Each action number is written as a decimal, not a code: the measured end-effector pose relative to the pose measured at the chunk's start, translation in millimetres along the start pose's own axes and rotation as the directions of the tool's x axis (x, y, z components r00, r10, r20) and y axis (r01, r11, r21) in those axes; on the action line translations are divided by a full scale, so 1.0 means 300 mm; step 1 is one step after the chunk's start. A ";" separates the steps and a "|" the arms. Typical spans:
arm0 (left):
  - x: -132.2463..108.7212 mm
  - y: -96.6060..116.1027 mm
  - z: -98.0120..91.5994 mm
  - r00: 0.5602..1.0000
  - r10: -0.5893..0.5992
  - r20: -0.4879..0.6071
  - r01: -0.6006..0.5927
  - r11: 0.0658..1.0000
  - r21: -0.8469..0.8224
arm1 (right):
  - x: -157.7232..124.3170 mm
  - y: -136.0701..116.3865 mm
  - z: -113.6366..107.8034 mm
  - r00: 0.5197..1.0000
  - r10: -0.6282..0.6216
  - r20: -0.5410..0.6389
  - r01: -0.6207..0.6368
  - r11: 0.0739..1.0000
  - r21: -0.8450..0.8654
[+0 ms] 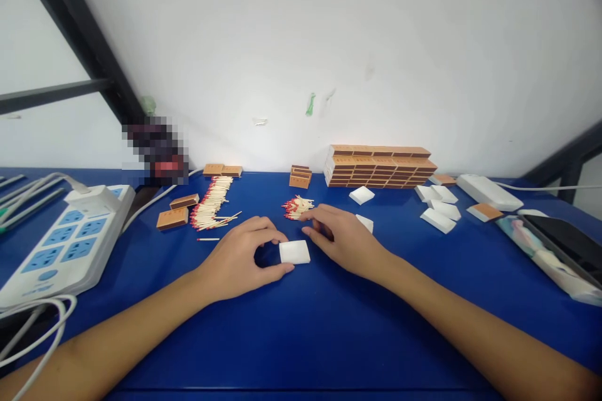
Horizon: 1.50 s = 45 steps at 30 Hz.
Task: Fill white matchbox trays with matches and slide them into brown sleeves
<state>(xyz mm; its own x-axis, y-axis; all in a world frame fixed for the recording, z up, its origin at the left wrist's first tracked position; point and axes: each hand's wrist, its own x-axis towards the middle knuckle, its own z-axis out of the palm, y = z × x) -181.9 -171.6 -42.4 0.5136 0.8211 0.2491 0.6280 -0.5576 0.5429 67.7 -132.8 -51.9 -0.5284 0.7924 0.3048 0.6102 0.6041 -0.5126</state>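
A small white matchbox tray lies on the blue table in front of me. My left hand grips it at its left end, thumb at the near edge and fingers at the far edge. My right hand is beside a small heap of red-tipped matches. Its thumb and forefinger are drawn close together at the heap's near right side, and whatever is between them is too small to make out. Partly behind that hand sits another white tray.
A stack of matchboxes stands against the wall. Loose white trays lie to the right, near a phone. Leftward are a long row of matches, matchbox sleeves and a power strip with cables.
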 end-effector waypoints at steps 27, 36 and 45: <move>-0.004 -0.018 -0.008 0.999 0.033 -0.003 -0.032 0.998 0.052 | 0.044 0.074 0.027 0.997 -0.081 0.004 0.081 0.991 -0.105; 0.000 -0.027 -0.017 1.000 0.022 -0.006 -0.021 0.995 0.095 | 0.044 0.066 0.021 0.998 -0.061 0.007 0.062 0.996 -0.070; 0.001 -0.031 -0.022 1.000 0.023 -0.006 -0.022 0.988 0.155 | 0.026 0.055 -0.006 1.000 0.009 0.022 -0.007 0.997 -0.077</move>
<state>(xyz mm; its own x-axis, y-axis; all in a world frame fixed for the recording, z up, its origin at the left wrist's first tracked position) -191.3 -165.4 -42.1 0.5245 0.8086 0.2667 0.6993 -0.5878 0.4068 74.8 -116.5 -56.5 -0.5360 0.7956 0.2825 0.6573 0.6032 -0.4517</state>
